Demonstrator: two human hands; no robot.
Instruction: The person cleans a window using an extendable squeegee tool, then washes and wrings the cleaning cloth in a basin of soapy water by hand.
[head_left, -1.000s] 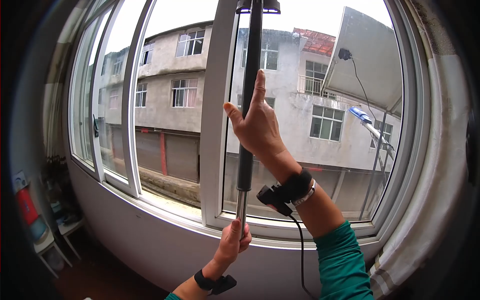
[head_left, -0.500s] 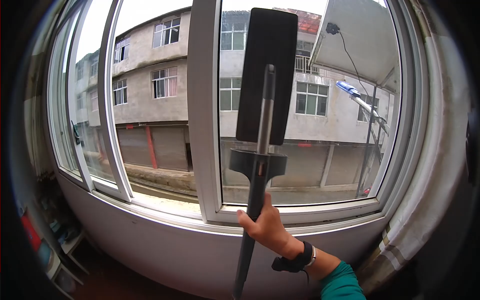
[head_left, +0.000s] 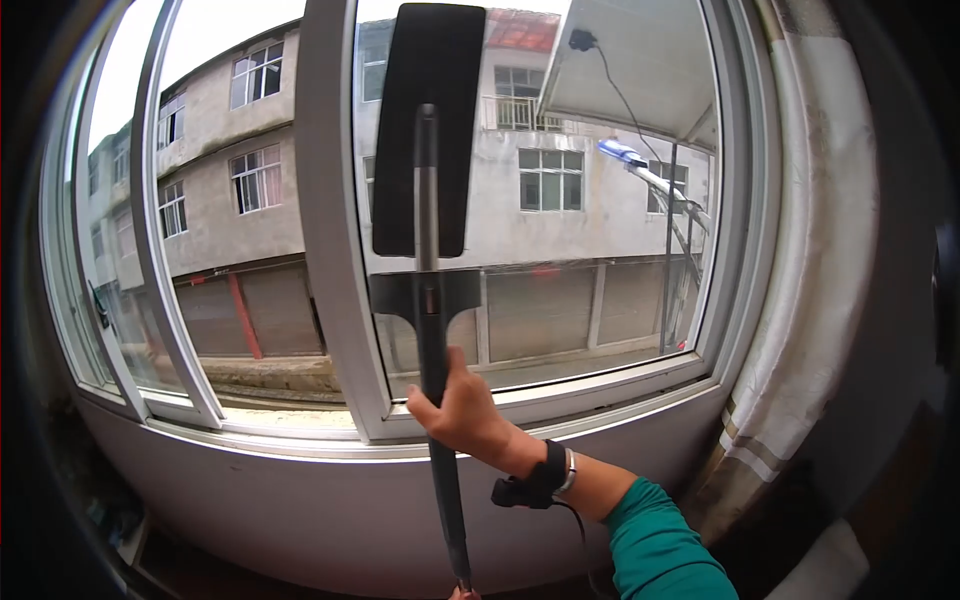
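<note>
A long-handled flat mop [head_left: 425,215] stands nearly upright before the window, its black rectangular head [head_left: 395,160] in front of the right-hand pane [head_left: 550,245]. I cannot tell whether the head touches the glass. Below the head, a dark T-shaped crosspiece sits on the shaft. My right hand [head_left: 467,413] is closed around the dark handle just under that crosspiece, with a black strap and a cable at the wrist. Only a bit of my left hand [head_left: 464,594] shows at the bottom edge, wrapped on the handle's lower end.
A white window frame [head_left: 330,220] surrounds the panes, with a sill [head_left: 300,438] and pale wall [head_left: 330,510] below. On the right hangs a light curtain [head_left: 825,220]. Outside are a grey building [head_left: 235,225], a white panel and a street lamp [head_left: 625,153]. Dim clutter lies at lower left.
My view has turned rightward, so the window scene sits further left. The mop, still in my right hand, now appears left and slightly higher. A bit of my left hand has come into view below.
</note>
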